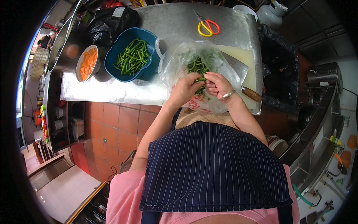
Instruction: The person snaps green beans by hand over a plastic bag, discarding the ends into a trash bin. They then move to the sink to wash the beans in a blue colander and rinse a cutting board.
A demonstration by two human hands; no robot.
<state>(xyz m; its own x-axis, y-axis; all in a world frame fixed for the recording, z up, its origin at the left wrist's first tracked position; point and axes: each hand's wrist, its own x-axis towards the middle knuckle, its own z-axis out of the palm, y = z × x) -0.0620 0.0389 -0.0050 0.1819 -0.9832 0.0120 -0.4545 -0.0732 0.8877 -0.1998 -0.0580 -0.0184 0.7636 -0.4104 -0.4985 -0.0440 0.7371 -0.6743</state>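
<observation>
Both my hands meet over the mouth of a clear plastic bag [173, 67] on the steel table. Inside the bag are green chili peppers [196, 66], partly veiled by the film. My left hand [186, 86] pinches a green pepper [200, 80] between thumb and fingers. Fingertips of my right hand [217, 84], a silver bangle at its wrist, grip the same pepper's other end. Left of the bag, a blue plastic basin [112, 65] holds many green peppers [132, 57]. Beside my right hand lies a cleaver [237, 67] with a wooden handle [251, 94], its blade partly under the bag.
A pale cutting board [250, 58] lies under the cleaver. Scissors [208, 27] with red and yellow handles rest farther back on the steel table [167, 16]. At left stand a bowl [96, 65] of sliced carrots and a black plastic bag [112, 23]. A black-lined bin [279, 70] is at right.
</observation>
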